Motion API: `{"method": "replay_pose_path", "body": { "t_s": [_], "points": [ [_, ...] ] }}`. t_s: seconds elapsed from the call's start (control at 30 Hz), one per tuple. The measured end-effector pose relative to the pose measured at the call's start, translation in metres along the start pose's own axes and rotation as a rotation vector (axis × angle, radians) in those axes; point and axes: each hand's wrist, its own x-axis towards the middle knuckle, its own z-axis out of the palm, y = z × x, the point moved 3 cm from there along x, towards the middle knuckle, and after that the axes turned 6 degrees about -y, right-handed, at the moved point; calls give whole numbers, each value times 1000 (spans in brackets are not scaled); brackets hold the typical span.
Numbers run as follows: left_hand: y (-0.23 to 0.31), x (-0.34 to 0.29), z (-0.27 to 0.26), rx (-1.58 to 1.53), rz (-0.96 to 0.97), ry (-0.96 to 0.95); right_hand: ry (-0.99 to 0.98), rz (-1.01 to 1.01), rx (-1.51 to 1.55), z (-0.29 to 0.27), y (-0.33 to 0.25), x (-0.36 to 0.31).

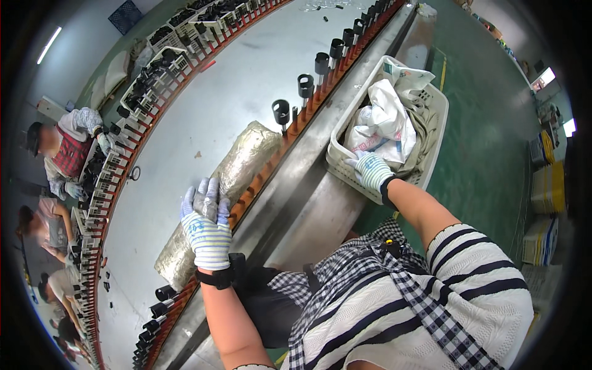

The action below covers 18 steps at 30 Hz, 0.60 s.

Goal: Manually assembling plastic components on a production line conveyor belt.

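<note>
On the near edge of the long grey bench (203, 117), seen from my head camera, my left hand (206, 228) lies flat on a long bundle wrapped in clear, silvery plastic film (231, 179). The hand wears a white glove with blue stripes, its fingers spread a little and pressed down on the wrap, not curled round it. The bundle runs lengthwise along the near edge, just inside the orange rail (271, 157), from beside my wrist up toward the middle of the bench.

Off the bench, to my right, a white plastic basket (345, 169) stands beside the metal ledge (320, 203) that runs along the bench's outer side. My right hand (370, 169), gloved the same way, rests at the basket's near rim on the white bags and cloth (385, 117) piled inside. Its fingers point into the pile, and I cannot tell whether they pinch anything.

Black tube-shaped parts (281, 112) stand in a row on pegs along the orange rail, toward the far end. At the bench's opposite long edge, other people (61, 148) sit working beside white crates of dark parts (151, 83).
</note>
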Motion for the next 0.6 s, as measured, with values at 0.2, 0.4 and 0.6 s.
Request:
{"method": "replay_pose_path", "body": {
  "t_s": [0.2, 0.4, 0.6],
  "points": [
    [22, 3, -22, 228, 105, 122, -1, -19, 9, -3, -4, 0],
    [-2, -15, -25, -4, 13, 85, 7, -6, 7, 4, -24, -12],
    [-14, -23, -36, -79, 48, 102, 17, -30, -5, -5, -44, -11]
  ]
}}
